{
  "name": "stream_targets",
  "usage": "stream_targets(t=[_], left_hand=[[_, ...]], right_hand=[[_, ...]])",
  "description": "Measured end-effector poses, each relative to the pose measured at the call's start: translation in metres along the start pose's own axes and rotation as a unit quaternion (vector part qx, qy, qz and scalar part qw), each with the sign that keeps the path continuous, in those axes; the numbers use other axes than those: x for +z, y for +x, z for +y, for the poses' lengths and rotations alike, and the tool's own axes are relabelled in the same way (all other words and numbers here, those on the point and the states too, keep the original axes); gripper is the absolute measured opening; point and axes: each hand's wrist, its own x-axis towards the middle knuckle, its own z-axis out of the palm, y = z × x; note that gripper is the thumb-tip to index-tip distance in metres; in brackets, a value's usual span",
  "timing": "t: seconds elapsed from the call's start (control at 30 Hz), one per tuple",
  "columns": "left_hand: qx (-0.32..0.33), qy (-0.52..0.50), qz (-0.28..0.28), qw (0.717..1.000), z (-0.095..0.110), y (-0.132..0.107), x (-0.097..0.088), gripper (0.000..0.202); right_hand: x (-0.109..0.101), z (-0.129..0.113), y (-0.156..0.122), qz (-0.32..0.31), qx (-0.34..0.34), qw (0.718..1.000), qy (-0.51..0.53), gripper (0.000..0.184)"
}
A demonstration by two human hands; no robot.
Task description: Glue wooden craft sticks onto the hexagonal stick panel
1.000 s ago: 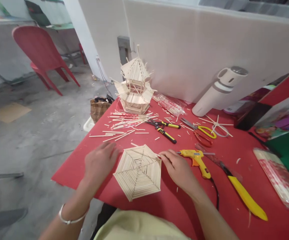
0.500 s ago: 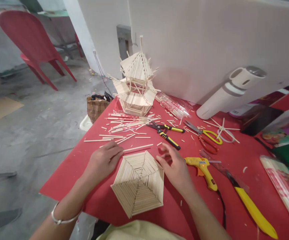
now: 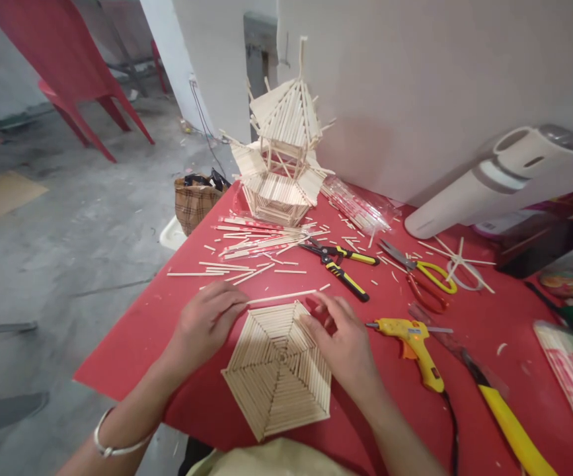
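Note:
A flat hexagonal panel (image 3: 279,380) of thin wooden sticks lies in front of me, its sticks set in rings. Along its far edge runs a single loose stick (image 3: 283,297). My left hand (image 3: 207,320) pinches the left end of this stick between thumb and fingers. At the other end, my right hand (image 3: 338,330) has its index fingertip at the stick's tip. Its thumb lies over the panel's upper right corner, and thumb and index finger are apart.
Behind stands a tiered stick pagoda (image 3: 286,152). Loose sticks (image 3: 261,238), black-yellow cutters (image 3: 340,264), scissors (image 3: 420,268), a yellow glue gun (image 3: 412,337) and a yellow-handled knife (image 3: 509,423) lie around. A white bottle (image 3: 464,198) stands at the back right.
My right hand has moved in from the right to the loose stick's right end and over the panel's corner. The left hand keeps its pinch. The camera view has shifted slightly.

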Motion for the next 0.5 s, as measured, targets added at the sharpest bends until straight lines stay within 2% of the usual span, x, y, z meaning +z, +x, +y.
stream_targets(t=[0.07, 0.1, 0.17, 0.23, 0.27, 0.33, 0.37, 0.4, 0.47, 0.5], left_hand=[[-0.013, -0.057, 0.009, 0.998, 0.013, 0.005, 0.007, 0.021], [-0.009, -0.084, 0.005, 0.996, 0.019, 0.007, 0.011, 0.021], [0.014, -0.119, -0.012, 0.993, 0.028, 0.01, 0.018, 0.019], [0.022, -0.109, 0.023, 0.994, 0.03, 0.011, 0.02, 0.015], [0.004, -0.097, 0.053, 0.994, 0.029, 0.01, 0.018, 0.014], [-0.081, -0.107, 0.081, 0.988, 0.027, 0.009, 0.012, 0.02], [-0.134, -0.144, 0.055, 0.979, 0.025, 0.008, 0.009, 0.027], [-0.184, -0.201, 0.002, 0.962, 0.024, 0.007, 0.007, 0.034], [-0.266, -0.331, -0.11, 0.899, 0.025, 0.006, 0.006, 0.044], [-0.295, -0.385, -0.144, 0.863, 0.025, 0.006, 0.008, 0.045]], right_hand=[[0.003, -0.018, 0.006, -0.046, 0.029, 0.991, 0.119, 0.044], [0.005, -0.027, 0.009, -0.071, 0.028, 0.983, 0.167, 0.041], [0.005, -0.044, 0.014, -0.087, -0.013, 0.975, 0.206, 0.028], [0.001, -0.056, 0.015, -0.05, -0.087, 0.979, 0.177, 0.022], [-0.001, -0.059, 0.015, -0.024, -0.128, 0.98, 0.149, 0.022], [-0.006, -0.062, 0.009, -0.001, -0.2, 0.976, 0.082, 0.019], [-0.006, -0.062, 0.005, -0.001, -0.222, 0.974, 0.051, 0.017], [-0.005, -0.061, 0.001, -0.008, -0.235, 0.972, 0.025, 0.015], [0.005, -0.06, -0.009, -0.027, -0.253, 0.967, -0.014, 0.014], [0.013, -0.06, -0.014, -0.032, -0.27, 0.962, -0.03, 0.015]])
